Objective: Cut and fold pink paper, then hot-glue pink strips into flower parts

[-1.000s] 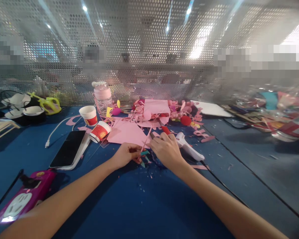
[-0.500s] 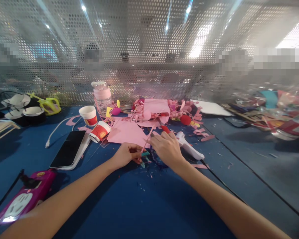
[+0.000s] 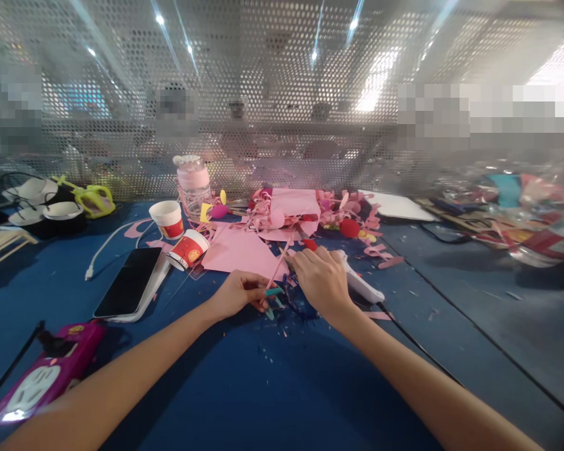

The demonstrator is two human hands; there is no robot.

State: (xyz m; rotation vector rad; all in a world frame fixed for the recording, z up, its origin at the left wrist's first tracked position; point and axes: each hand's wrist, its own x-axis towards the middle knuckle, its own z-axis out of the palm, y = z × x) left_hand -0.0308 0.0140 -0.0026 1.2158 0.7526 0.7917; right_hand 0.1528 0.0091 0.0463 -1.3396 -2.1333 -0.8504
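My left hand [image 3: 237, 295] is closed in a pinch near the middle of the blue table [image 3: 244, 388]. A thin pink paper strip [image 3: 276, 270] rises from its fingertips, and narrow teal pieces [image 3: 273, 292] stick out beside them; what these are I cannot tell. My right hand [image 3: 323, 280] is to the right, palm down with fingers bent in towards the strip's upper part. Whatever its fingertips hold is hidden. Just beyond its knuckles shows a red object [image 3: 310, 244], partly covered. A white glue gun [image 3: 364, 285] lies against its right side. Behind both hands lies a pink paper sheet [image 3: 239, 250].
Pink scraps [image 3: 263, 213] are heaped at the back. On the left are paper cups [image 3: 166, 219], a clear bottle [image 3: 193, 181], a phone [image 3: 129, 282] and a purple power strip [image 3: 70, 351]. A white board [image 3: 397, 207] lies back right. A perforated screen [image 3: 272, 125] stands behind.
My right hand has shifted slightly right and turned, covering more of the red object and glue gun. My left hand stays almost still with the pink strip.
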